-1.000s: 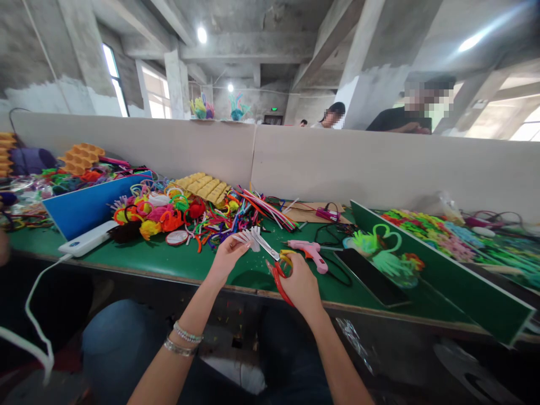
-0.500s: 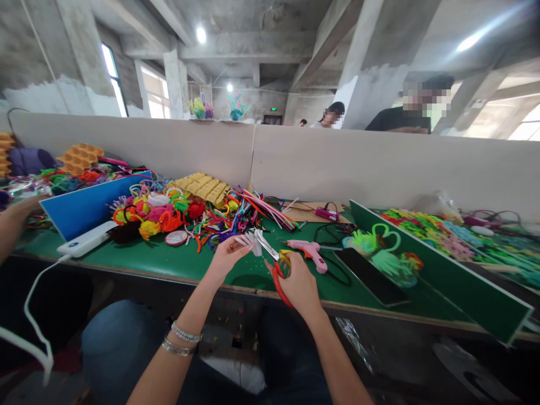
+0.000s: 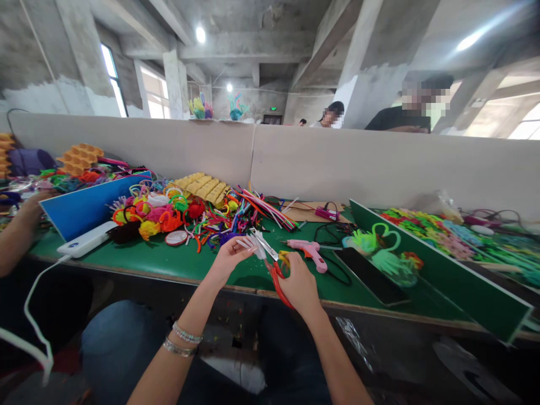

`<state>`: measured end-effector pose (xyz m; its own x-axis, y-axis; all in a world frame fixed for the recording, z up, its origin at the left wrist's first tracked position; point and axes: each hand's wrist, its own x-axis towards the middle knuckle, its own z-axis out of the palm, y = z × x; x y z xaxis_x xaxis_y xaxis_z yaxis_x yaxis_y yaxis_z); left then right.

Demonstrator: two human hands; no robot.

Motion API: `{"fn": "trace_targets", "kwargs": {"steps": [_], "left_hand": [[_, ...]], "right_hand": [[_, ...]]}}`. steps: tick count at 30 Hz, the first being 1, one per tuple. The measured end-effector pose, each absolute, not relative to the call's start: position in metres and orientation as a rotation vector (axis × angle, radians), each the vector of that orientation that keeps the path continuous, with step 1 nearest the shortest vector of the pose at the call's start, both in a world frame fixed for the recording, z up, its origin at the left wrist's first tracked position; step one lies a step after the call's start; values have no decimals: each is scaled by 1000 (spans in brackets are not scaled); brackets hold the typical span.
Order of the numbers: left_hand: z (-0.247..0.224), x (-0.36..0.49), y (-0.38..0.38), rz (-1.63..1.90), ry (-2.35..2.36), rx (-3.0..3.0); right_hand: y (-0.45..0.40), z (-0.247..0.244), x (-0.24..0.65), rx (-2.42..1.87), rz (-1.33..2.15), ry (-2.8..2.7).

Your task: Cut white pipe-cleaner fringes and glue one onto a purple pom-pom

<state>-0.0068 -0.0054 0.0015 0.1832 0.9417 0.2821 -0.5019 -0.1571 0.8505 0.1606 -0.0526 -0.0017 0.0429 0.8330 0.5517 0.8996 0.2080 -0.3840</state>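
Between the thumb and fingers of my left hand (image 3: 231, 257) is a small bunch of white pipe cleaners (image 3: 248, 245), partly hidden by the fingers. My right hand (image 3: 298, 281) grips scissors (image 3: 278, 281) with red and yellow handles. Their metal blades point up and left, right beside the white bunch; whether they touch it I cannot tell. Just beyond my right hand a pink glue gun (image 3: 311, 252) lies on the green tabletop (image 3: 169, 264).
Colourful pipe-cleaner pieces (image 3: 164, 208) and a yellow egg tray (image 3: 205, 185) heap at the back left, near a white power bank (image 3: 89, 239). On the right lie a black phone (image 3: 371, 275), green pipe-cleaner swans (image 3: 390, 256) and a green divider (image 3: 439, 270). A co-worker's arm (image 3: 21, 233) reaches in at far left.
My left hand and the white bunch have shifted very slightly, while my right hand stays nearly in place with the scissors. The co-worker's arm at far left has moved.
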Motion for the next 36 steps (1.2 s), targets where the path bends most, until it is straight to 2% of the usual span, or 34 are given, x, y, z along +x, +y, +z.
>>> {"fn": "trace_targets", "kwargs": {"steps": [36], "left_hand": [[-3, -9, -2, 1354, 493, 1081]], "right_hand": [[-54, -2, 162, -1629, -130, -1794]]}}
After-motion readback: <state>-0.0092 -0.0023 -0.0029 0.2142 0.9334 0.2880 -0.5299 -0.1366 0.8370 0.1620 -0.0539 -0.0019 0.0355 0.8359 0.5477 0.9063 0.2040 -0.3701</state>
